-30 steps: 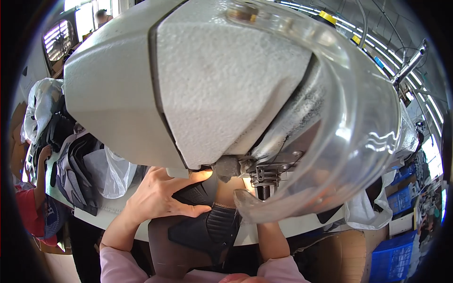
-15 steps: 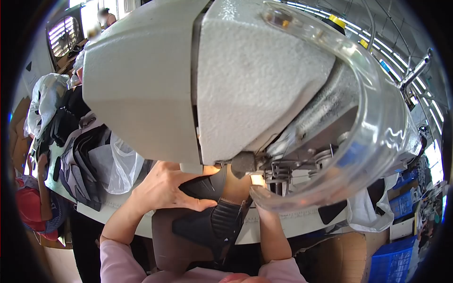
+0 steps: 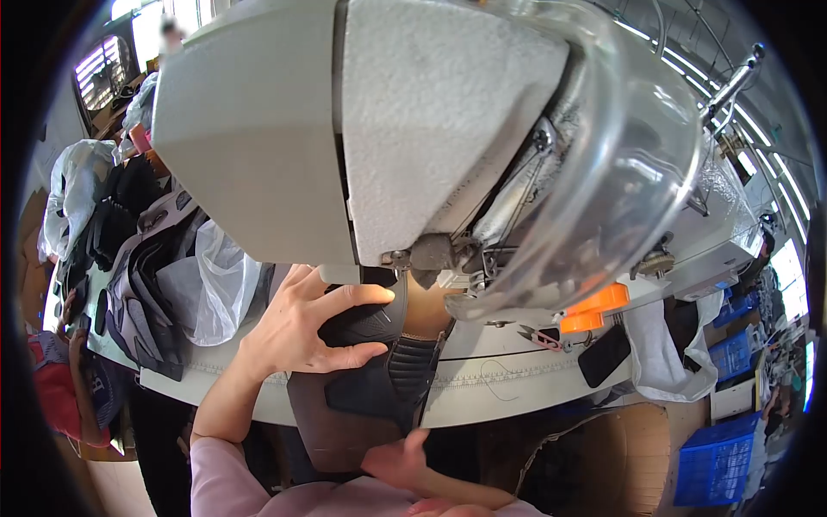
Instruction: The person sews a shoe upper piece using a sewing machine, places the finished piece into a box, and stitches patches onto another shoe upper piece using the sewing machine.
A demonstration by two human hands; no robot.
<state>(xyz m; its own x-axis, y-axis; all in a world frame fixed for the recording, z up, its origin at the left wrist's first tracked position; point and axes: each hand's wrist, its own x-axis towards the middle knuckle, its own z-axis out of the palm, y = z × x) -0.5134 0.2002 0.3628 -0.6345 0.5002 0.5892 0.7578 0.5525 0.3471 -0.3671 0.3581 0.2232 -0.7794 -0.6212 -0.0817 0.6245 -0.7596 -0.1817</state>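
A sewing machine (image 3: 250, 155) fills the upper middle, its clear guard (image 3: 603, 189) curving along the right side. Under its head lies a brown and black fabric piece (image 3: 362, 396) with a ribbed black panel; its lower end hangs over the table's front edge. My left hand (image 3: 297, 323) grips this piece on its left side, thumb and forefinger around a black textured patch, other fingertips partly hidden by the machine. Low in front of the fabric's lower end is my right hand (image 3: 396, 461), thumb raised apart and nothing visible in it. The needle area is largely covered.
Right of the needle lie pink-handled thread snips (image 3: 543, 338), an orange plastic part (image 3: 594, 308) and a black flat object (image 3: 605, 355). Dark cut pieces (image 3: 142, 293) and a clear plastic bag (image 3: 224, 289) are at left. Another person (image 3: 65, 379) works at far left.
My right hand has come back from beside the needle to below the table's front edge. My left hand stays on the fabric. The view has shifted, uncovering the snips and orange part.
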